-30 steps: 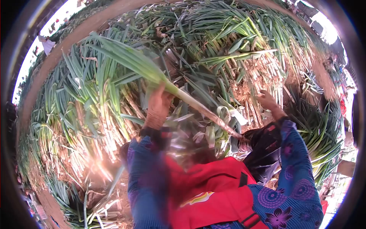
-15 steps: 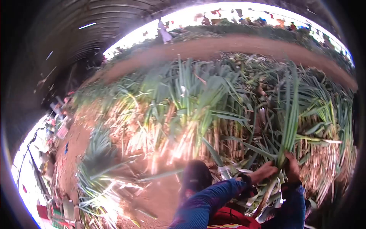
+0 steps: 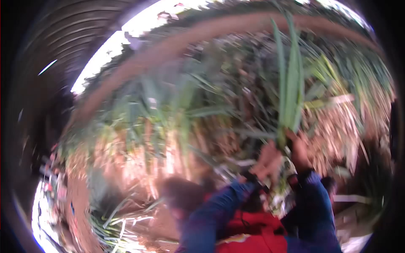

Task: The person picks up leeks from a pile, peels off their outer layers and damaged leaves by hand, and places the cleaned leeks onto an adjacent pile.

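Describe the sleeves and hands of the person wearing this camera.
The left sleeve and right sleeve are blue with a purplish tinge; blur hides any finer pattern. Dark bands show at both wrists. The left hand and right hand appear gloveless.

Remotely, I register: garment [image 3: 263, 244] red; sleeves [image 3: 315, 211] flanking it, blue; leaves [image 3: 291, 92] above it, green; path [image 3: 228, 28] farther beyond it, brown

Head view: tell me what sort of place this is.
Probably a covered vegetable-handling shed or market: a ribbed roof shows at upper left, leek-like plants stand massed in rows, and a brown strip of ground runs behind them.
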`<action>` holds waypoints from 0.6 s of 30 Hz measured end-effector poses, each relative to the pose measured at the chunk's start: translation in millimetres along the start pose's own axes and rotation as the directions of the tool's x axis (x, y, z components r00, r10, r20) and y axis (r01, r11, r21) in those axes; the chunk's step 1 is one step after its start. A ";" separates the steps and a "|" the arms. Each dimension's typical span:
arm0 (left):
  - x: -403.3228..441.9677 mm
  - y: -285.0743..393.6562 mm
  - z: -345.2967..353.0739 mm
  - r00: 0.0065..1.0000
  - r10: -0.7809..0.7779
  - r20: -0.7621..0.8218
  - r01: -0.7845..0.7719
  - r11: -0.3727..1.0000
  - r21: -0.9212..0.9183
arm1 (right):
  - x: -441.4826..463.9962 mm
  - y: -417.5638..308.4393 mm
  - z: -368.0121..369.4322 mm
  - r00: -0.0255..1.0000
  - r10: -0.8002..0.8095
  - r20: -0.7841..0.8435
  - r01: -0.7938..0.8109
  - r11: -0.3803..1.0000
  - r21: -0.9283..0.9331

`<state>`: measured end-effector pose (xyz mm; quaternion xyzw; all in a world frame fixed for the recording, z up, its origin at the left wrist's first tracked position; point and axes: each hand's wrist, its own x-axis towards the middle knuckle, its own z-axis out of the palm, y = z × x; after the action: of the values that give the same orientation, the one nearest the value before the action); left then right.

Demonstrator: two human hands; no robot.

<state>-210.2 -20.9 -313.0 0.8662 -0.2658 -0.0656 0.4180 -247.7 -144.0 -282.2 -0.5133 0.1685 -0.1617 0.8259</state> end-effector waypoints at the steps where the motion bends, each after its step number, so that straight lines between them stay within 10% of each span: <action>1: 10.1 -2.8 0.5 0.994 -0.064 0.085 0.070 0.995 -0.071 | 5.6 1.6 -5.4 1.000 -0.023 -0.003 0.023 1.000 -0.004; 6: 17.9 30.2 -20.0 0.994 0.011 0.108 0.035 0.909 -0.415 | 5.8 -18.9 -15.9 0.991 -0.113 0.065 0.104 0.985 0.137; 9: 22.0 18.7 -4.2 0.978 0.038 0.203 0.153 0.530 -0.834 | 0.8 -35.6 -18.4 0.988 -0.114 0.103 0.070 0.930 0.360; 13: 14.7 16.0 -8.1 0.823 0.074 0.564 0.513 0.332 -0.792 | 10.3 -28.6 -44.9 0.987 -0.056 0.148 -0.019 0.886 0.464; 18: -13.6 21.4 12.7 0.783 0.001 0.622 0.599 0.269 -0.754 | 11.4 -23.7 -51.2 0.988 -0.077 0.135 -0.002 0.863 0.506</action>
<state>-234.7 -33.5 -306.4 0.4484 -0.1000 -0.5117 0.7260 -262.6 -199.5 -283.4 -0.2936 0.0474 -0.1770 0.9382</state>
